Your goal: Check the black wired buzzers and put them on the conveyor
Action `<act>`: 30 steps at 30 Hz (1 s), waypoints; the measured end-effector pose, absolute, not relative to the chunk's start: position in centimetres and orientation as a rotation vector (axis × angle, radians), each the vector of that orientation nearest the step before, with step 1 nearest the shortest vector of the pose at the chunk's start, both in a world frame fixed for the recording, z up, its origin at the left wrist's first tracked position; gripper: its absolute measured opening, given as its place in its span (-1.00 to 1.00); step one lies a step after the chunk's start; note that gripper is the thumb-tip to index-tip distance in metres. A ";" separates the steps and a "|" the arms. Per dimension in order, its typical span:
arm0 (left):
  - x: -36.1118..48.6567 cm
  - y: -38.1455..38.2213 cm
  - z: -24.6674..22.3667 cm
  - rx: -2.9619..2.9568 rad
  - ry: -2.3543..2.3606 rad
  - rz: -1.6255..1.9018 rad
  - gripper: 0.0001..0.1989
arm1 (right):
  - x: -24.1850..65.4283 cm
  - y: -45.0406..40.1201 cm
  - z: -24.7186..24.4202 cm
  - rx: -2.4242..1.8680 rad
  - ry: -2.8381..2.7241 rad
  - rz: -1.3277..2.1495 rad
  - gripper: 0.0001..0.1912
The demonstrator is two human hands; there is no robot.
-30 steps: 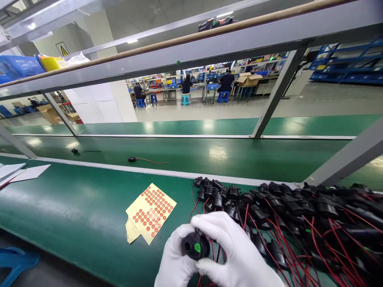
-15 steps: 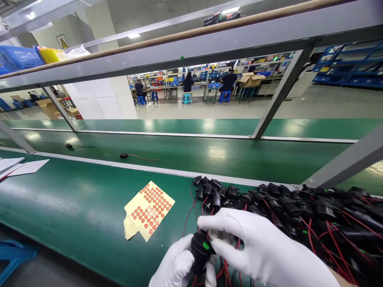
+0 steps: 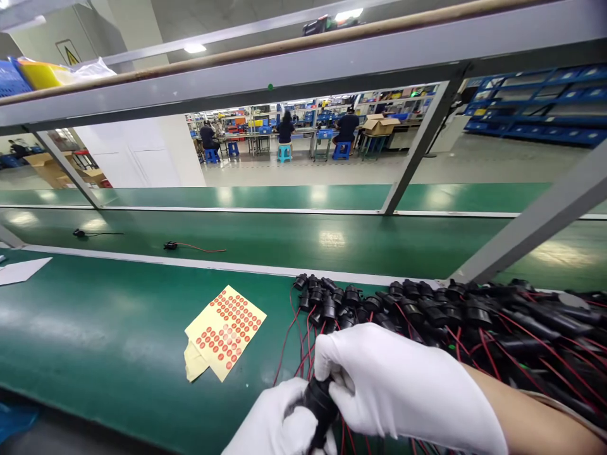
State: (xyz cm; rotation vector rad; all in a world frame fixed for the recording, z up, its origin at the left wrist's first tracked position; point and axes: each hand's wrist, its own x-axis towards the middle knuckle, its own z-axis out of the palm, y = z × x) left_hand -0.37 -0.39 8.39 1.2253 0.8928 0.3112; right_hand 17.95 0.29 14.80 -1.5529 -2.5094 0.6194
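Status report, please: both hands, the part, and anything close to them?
Left hand and right hand, white-gloved, both grip one black connector. Pile of black connectors with red wires just behind. Red-dot sticker sheet lies apart, left.

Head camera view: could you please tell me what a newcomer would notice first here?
Two white-gloved hands at the bottom edge, the left hand and right hand, grip one black connector. Right of them sprawls a big heap of black connectors with red wires on the green bench. To the left lies a yellow sheet of red stickers.
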 end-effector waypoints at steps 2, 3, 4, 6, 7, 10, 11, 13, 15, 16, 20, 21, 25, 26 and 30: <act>-0.3 -0.4 8.3 1.277 0.928 0.300 -0.29 | 17.9 0.3 14.8 -1.539 -2.503 0.616 -0.76; -0.3 -0.4 8.2 1.293 0.933 0.302 -0.30 | 17.9 0.3 14.7 -1.540 -2.493 0.610 -0.78; -0.4 -0.4 8.2 1.301 0.926 0.308 -0.29 | 17.9 0.3 14.6 -1.550 -2.486 0.609 -0.79; -0.6 -0.3 8.2 1.294 0.879 0.322 -0.23 | 17.7 0.2 14.4 -1.573 -2.488 0.607 -0.82; -0.7 -0.3 8.3 1.283 0.845 0.333 -0.21 | 17.7 0.2 14.3 -1.584 -2.497 0.606 -0.83; -1.0 -0.2 8.5 1.240 0.767 0.364 -0.19 | 17.7 0.0 13.8 -1.590 -2.529 0.557 -0.81; -1.0 -0.2 8.6 1.224 0.765 0.363 -0.20 | 17.7 -0.1 13.7 -1.579 -2.539 0.529 -0.79; -1.1 -0.2 8.6 1.176 0.772 0.342 -0.18 | 17.8 -0.2 13.6 -1.564 -2.558 0.494 -0.76; -1.1 -0.2 8.6 1.161 0.782 0.321 -0.18 | 17.8 -0.2 13.9 -1.561 -2.574 0.498 -0.73; -1.1 -0.2 8.5 1.170 0.784 0.317 -0.19 | 17.8 -0.2 14.0 -1.569 -2.579 0.516 -0.73; -0.8 -0.2 7.7 1.265 0.826 0.339 -0.28 | 17.6 0.1 14.6 -1.602 -2.584 0.591 -0.81; -0.8 -0.3 7.5 1.274 0.835 0.348 -0.29 | 17.5 0.2 14.6 -1.604 -2.578 0.586 -0.83; -1.0 -0.2 6.8 1.231 0.737 0.431 -0.25 | 17.2 0.3 14.5 -1.596 -2.541 0.573 -0.81; -1.0 -0.2 6.6 1.178 0.697 0.447 -0.25 | 17.2 0.3 14.6 -1.585 -2.529 0.588 -0.78; -1.2 -0.1 5.1 0.913 0.502 0.447 -0.30 | 17.6 0.0 14.8 -1.514 -2.464 0.641 -0.64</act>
